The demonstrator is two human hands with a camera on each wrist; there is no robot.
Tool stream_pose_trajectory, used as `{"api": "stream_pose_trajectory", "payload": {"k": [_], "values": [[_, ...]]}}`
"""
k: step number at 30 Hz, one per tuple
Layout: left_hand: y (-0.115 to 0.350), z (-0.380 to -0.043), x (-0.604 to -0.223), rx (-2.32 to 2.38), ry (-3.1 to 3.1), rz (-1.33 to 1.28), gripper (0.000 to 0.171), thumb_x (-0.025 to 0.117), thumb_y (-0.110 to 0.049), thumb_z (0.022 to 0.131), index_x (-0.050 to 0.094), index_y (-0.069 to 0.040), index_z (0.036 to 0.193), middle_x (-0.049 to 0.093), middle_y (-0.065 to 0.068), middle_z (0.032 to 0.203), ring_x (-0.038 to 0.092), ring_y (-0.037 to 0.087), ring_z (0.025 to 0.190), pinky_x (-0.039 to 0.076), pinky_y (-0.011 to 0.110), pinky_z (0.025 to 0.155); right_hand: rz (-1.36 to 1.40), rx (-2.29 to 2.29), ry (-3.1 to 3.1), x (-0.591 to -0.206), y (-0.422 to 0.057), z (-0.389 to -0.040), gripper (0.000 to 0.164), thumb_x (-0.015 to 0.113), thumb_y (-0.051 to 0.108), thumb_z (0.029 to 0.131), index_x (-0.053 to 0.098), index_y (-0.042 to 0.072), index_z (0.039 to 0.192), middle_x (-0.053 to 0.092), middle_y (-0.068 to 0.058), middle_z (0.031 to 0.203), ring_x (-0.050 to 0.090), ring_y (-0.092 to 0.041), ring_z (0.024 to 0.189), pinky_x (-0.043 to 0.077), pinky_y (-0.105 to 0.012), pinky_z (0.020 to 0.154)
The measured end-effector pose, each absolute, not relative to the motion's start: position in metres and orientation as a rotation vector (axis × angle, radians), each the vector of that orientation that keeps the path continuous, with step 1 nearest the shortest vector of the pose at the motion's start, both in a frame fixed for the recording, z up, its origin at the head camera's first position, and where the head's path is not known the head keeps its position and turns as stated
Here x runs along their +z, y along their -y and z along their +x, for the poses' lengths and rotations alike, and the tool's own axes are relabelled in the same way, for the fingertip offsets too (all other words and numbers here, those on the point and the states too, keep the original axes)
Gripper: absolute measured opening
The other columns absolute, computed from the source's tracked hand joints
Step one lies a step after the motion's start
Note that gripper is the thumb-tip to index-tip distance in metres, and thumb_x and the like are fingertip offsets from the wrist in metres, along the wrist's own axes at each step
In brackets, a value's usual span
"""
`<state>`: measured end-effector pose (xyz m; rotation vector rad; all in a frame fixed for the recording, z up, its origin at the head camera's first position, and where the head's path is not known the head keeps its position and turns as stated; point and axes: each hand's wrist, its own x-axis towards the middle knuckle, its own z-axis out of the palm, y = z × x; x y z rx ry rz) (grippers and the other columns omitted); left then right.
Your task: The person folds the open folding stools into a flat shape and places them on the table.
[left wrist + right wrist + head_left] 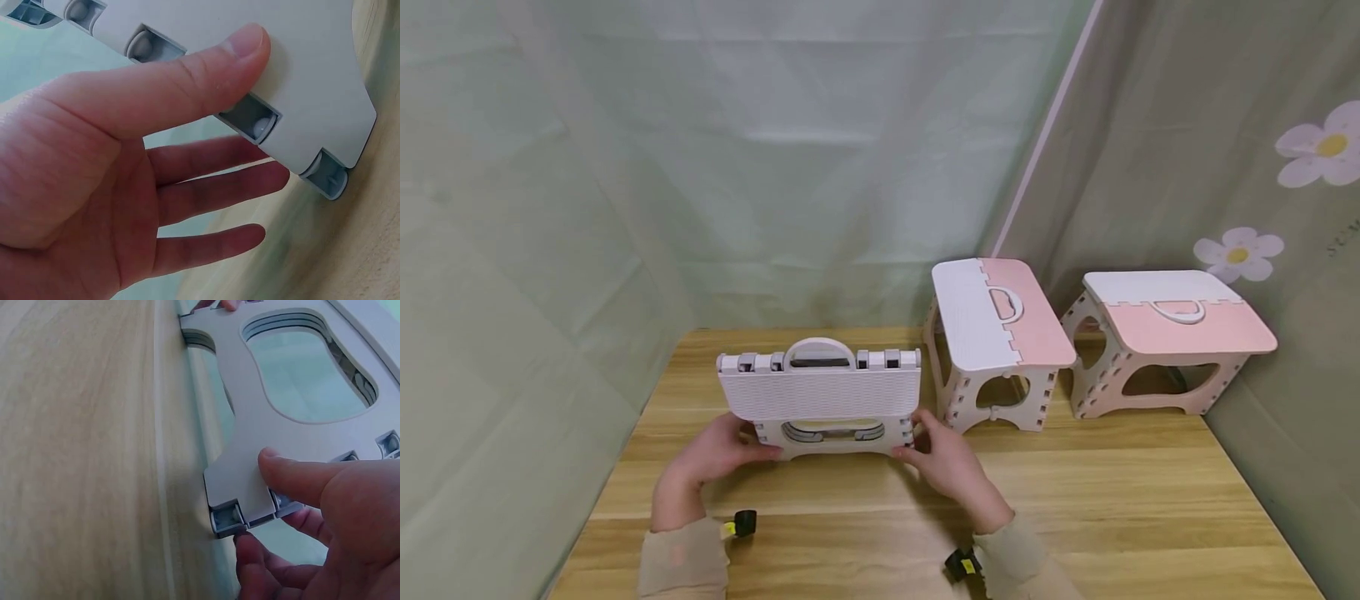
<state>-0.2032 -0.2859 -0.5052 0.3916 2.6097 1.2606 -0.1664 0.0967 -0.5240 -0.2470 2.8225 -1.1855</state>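
A white folding stool (823, 393), partly folded, stands on the wooden table at its middle left, its carry handle (820, 342) uppermost. My left hand (718, 450) grips its lower left side. In the left wrist view the thumb (212, 69) lies on the leg panel (312, 69), and the other fingers reach behind, some straight and apart from it. My right hand (951, 462) holds the lower right corner. In the right wrist view its thumb (294, 475) presses the panel's face, with curled fingers (256, 569) at the hinged edge.
Two unfolded pink and white stools, a nearer one (1000, 321) and a farther one (1180, 321), stand at the right back of the wooden table (1112, 500). Pale curtains (850, 167) hang behind and beside the table. A black strap end (745, 523) projects near the left wrist.
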Motion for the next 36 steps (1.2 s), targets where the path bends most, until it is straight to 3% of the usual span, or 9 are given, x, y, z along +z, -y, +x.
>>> {"api": "stream_pose_trajectory", "payload": {"k": [3,10,13,16,22,26,32,36], "values": [[0.285,-0.203,-0.505,1.269,-2.591,0.384,0.053,0.092,-0.03,0.087,0.068,-0.005,0.126,0.074,0.007,0.118,0.067,0.023,0.105,0.054,0.044,0.092,-0.265,-1.188,-2.84,-0.527,-0.096,-0.167,0.043,0.085,0.041,0.093,0.063,0.018,0.123,0.067,-0.001,0.097,0.062,-0.022,0.087,0.051,-0.045,0.077],[0.282,-0.201,-0.502,1.319,-2.541,0.425,0.049,0.087,-0.024,0.092,0.066,0.001,0.128,0.073,0.011,0.121,0.068,0.023,0.105,0.056,0.038,0.089,-0.248,-1.189,-2.807,-0.531,-0.094,-0.167,0.04,0.082,0.038,0.096,0.061,0.018,0.123,0.074,-0.01,0.122,0.07,-0.033,0.113,0.055,-0.055,0.096],[0.281,-0.203,-0.504,1.312,-2.556,0.486,0.042,0.084,-0.022,0.095,0.067,0.001,0.126,0.074,0.01,0.118,0.069,0.02,0.103,0.057,0.034,0.087,-0.251,-1.218,-2.796,-0.532,-0.093,-0.168,0.039,0.079,0.035,0.099,0.059,0.015,0.125,0.074,-0.012,0.122,0.07,-0.032,0.112,0.055,-0.053,0.095],[0.281,-0.205,-0.506,1.297,-2.593,0.55,0.036,0.08,-0.021,0.099,0.069,-0.001,0.125,0.075,0.009,0.116,0.07,0.021,0.103,0.058,0.032,0.086,-0.288,-1.251,-2.811,-0.532,-0.093,-0.169,0.037,0.077,0.031,0.101,0.058,0.013,0.128,0.075,-0.01,0.12,0.071,-0.028,0.11,0.055,-0.05,0.093],[0.289,-0.201,-0.508,1.24,-2.667,0.567,0.046,0.073,-0.027,0.104,0.063,-0.001,0.14,0.072,0.011,0.128,0.069,0.027,0.115,0.058,0.043,0.095,-0.341,-1.301,-2.758,-0.531,-0.09,-0.171,0.036,0.075,0.03,0.102,0.059,0.011,0.128,0.073,0.0,0.097,0.068,-0.014,0.08,0.053,-0.035,0.073],[0.301,-0.196,-0.506,1.357,-2.624,0.477,0.043,0.069,-0.021,0.106,0.057,0.004,0.14,0.069,0.014,0.123,0.066,0.025,0.107,0.058,0.036,0.09,-0.337,-1.368,-2.592,-0.522,-0.079,-0.17,0.039,0.074,0.035,0.103,0.059,0.009,0.129,0.071,0.002,0.085,0.068,-0.018,0.072,0.05,-0.032,0.064],[0.326,-0.189,-0.503,1.416,-2.598,0.235,0.046,0.061,-0.015,0.11,0.048,0.014,0.143,0.064,0.021,0.122,0.061,0.023,0.1,0.054,0.026,0.08,-0.292,-1.534,-2.306,-0.517,-0.045,-0.173,0.041,0.073,0.031,0.105,0.059,0.002,0.13,0.071,-0.003,0.09,0.066,-0.019,0.074,0.05,-0.031,0.067],[0.34,-0.187,-0.5,1.285,-2.669,0.108,0.053,0.053,-0.019,0.114,0.04,0.019,0.148,0.059,0.032,0.131,0.06,0.034,0.106,0.056,0.037,0.087,-0.278,-1.546,-2.224,-0.522,-0.019,-0.181,0.035,0.074,0.031,0.104,0.061,0.004,0.123,0.07,-0.003,0.088,0.064,-0.015,0.072,0.048,-0.029,0.068]]}}
